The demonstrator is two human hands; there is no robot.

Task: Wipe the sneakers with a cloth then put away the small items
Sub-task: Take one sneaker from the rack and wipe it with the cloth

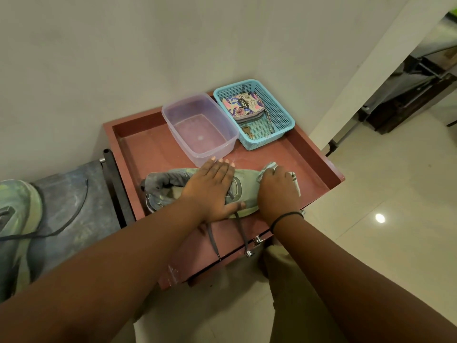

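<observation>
- Sneaker (243, 191): pale green fabric upper, grey collar/lining at its 9 o'clock end, oval logo patch mid-body; lies on its side across the near part of the table top, toe twd 3 o'clock. Dark grey laces (241, 229) trail off the front edge twd 6 o'clock.
- Left hand (211, 191): fingers straight, spread flat, pressing down on sneaker mid-section; thumb along the 6 o'clock side of the shoe. Sneaker sits under the palm, sticking out both sides.
- Right hand (278, 191): fingers curled, gripping a light grey-green cloth (268, 168) against the toe end; cloth bunches out at hand's 11 o'clock and 3 o'clock. Black band on wrist.
- Table (148, 144): reddish-brown, raised lip round top, metal knobs on the front.
- Tub (178, 112): clear plastic w/ purplish tint, rounded rectangle, at 12 o'clock of left hand, just beside the fingertips.
- Basket (284, 112): turquoise plastic lattice, touching tub's 3 o'clock side. Holds floral-print pouch (243, 105) and a brass-colour key (248, 131).
- Second sneaker (17, 211): same green, on a blue-grey surface at far 9 o'clock, well apart.
</observation>
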